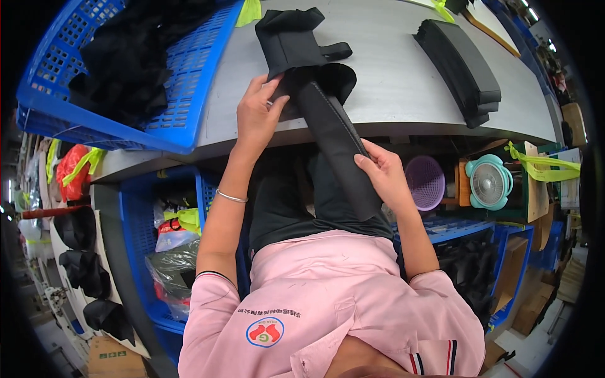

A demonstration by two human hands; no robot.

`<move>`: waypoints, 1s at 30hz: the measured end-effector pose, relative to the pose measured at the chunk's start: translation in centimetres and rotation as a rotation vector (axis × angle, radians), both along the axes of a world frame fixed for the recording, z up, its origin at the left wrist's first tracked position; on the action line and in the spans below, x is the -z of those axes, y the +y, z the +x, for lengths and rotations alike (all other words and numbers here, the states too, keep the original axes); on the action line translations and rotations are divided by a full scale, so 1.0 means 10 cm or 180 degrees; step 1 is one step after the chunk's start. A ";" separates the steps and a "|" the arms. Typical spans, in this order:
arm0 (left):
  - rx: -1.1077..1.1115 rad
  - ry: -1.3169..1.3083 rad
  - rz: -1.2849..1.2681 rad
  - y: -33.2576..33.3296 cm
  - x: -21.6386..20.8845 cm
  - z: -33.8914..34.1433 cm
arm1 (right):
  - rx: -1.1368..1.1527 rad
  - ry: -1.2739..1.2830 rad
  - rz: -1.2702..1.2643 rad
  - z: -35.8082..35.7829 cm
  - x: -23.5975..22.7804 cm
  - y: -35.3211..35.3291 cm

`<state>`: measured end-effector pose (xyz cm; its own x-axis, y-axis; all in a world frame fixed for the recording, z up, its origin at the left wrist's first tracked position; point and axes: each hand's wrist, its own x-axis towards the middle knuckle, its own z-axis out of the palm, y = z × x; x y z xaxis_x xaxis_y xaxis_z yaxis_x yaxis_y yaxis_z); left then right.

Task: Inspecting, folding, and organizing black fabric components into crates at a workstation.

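A long black stitched strap (334, 129) slants from the table's front edge down over my lap. Its upper end meets a folded black fabric piece (290, 47) with a small side loop, which lies on the table. My left hand (258, 108), with a ring on one finger, pinches the black material where the two parts meet. Lower down, my right hand (383, 170) grips the strap's right edge between thumb and fingers. The fingertips under the strap are hidden.
A blue crate (198, 94) of black pieces stands at the table's left. A stack of black strips (457, 72) lies on the right. Below are a purple basket (425, 183), a teal fan (489, 181) and a blue bin (135, 214) holding bags.
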<state>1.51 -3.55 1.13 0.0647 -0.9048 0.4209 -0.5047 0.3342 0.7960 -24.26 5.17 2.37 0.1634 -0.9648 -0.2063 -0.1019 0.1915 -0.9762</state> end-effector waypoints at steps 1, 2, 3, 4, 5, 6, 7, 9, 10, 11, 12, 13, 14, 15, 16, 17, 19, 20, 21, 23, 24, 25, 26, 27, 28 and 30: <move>0.0000 -0.0063 0.0115 -0.01 -0.03 -0.03 | -0.0026 -0.0099 -0.0135 0.04 -0.04 0.04; -0.0100 -0.0532 -0.0342 -0.03 -0.05 -0.06 | -0.0035 0.0601 -0.0528 0.05 -0.09 0.08; -0.0207 -0.0983 -0.0774 -0.05 -0.08 -0.08 | -0.0046 0.1303 -0.0917 0.07 -0.13 0.11; -0.0180 -0.1000 -0.0813 -0.06 -0.11 -0.11 | -0.0127 0.1505 -0.1231 0.09 -0.16 0.13; -0.0122 -0.1100 -0.0970 -0.06 -0.14 -0.15 | -0.0094 0.1593 -0.1036 0.12 -0.17 0.13; -0.0033 -0.1214 -0.1163 -0.04 -0.18 -0.18 | -0.0146 0.1783 -0.1461 0.15 -0.17 0.10; -0.0035 -0.1208 -0.1129 0.00 -0.22 -0.23 | -0.0173 0.1911 -0.2016 0.19 -0.16 0.05; 0.0591 -0.1246 -0.0797 0.13 -0.31 -0.34 | -0.0146 0.2155 -0.2104 0.29 -0.10 -0.06; 0.0761 -0.1299 -0.0814 0.20 -0.34 -0.41 | -0.0019 0.2259 -0.2246 0.35 -0.06 -0.13; 0.1012 -0.1294 -0.0797 0.27 -0.37 -0.47 | 0.0147 0.2301 -0.2570 0.40 -0.03 -0.19; 0.1271 -0.1407 -0.0768 0.37 -0.38 -0.53 | 0.0177 0.2558 -0.2585 0.45 -0.01 -0.27; 0.1445 -0.1499 -0.0737 0.42 -0.39 -0.54 | 0.0175 0.2573 -0.2511 0.47 0.00 -0.29; 0.1575 -0.1482 -0.0811 0.44 -0.42 -0.52 | 0.0212 0.2604 -0.2601 0.49 -0.01 -0.30; 0.1455 -0.1469 -0.0791 0.43 -0.43 -0.49 | 0.0162 0.2710 -0.2431 0.49 -0.02 -0.28; 0.1253 -0.1365 -0.1139 0.39 -0.46 -0.43 | 0.0100 0.3305 -0.2429 0.49 -0.03 -0.23; 0.1026 -0.1317 -0.1477 0.34 -0.49 -0.36 | 0.0168 0.3216 -0.2595 0.46 -0.05 -0.16; 0.0241 -0.1271 -0.1249 0.30 -0.51 -0.32 | -0.0001 0.3591 -0.2387 0.41 -0.06 0.01; 0.0479 -0.1380 -0.1197 0.30 -0.52 -0.33 | -0.0124 0.3688 -0.2410 0.41 -0.05 0.04; 0.0547 -0.1408 -0.1176 0.31 -0.52 -0.36 | -0.0090 0.3671 -0.2445 0.40 -0.02 0.04; 0.1272 -0.1438 -0.1233 0.48 -0.46 -0.58 | 0.0049 0.3368 -0.2742 0.39 0.07 -0.07; 0.1376 -0.1279 -0.1270 0.58 -0.42 -0.70 | 0.0070 0.2815 -0.3044 0.34 0.11 -0.18; 0.1589 -0.1533 -0.1326 0.65 -0.41 -0.71 | 0.0477 0.1674 -0.3213 0.32 0.17 -0.27; 0.1460 -0.1471 -0.1448 0.66 -0.40 -0.72 | 0.0405 0.2048 -0.3321 0.27 0.21 -0.37; 0.1307 -0.1374 -0.1591 0.69 -0.38 -0.71 | 0.0472 0.2367 -0.3358 0.23 0.24 -0.44; 0.0946 -0.1172 -0.1724 0.65 -0.37 -0.68 | 0.0525 0.2003 -0.3201 0.22 0.26 -0.50; 0.0352 -0.0771 -0.1330 0.69 -0.31 -0.60 | 0.0362 0.1630 -0.2530 0.18 0.27 -0.50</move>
